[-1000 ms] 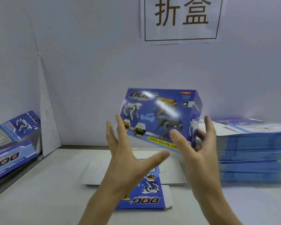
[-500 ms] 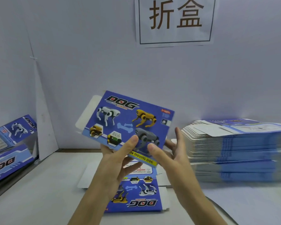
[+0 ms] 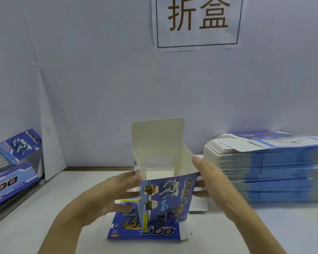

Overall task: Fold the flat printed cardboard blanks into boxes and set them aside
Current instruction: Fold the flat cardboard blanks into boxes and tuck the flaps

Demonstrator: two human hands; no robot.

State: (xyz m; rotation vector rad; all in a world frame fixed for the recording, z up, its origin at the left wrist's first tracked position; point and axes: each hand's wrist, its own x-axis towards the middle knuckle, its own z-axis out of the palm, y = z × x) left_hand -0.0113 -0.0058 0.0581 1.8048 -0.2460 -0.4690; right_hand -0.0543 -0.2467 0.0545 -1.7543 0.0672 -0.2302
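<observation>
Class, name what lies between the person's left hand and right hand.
In the head view, the opened blue printed cardboard box, top flap upright, sits between the left hand and right hand.

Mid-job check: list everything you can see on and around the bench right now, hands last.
open box: 1, blue print, white inside, held upright at centre, top flap up
flat blank: 1, blue, lying on the table under the box
stack of blanks: 1 pile, blue and white, table right
folded boxes: 2, blue, far left, tilted
sign: 1, white, brown characters, on the wall
table: 1, white
left hand: grips box's left edge
right hand: fingers flat on box's right wall
</observation>
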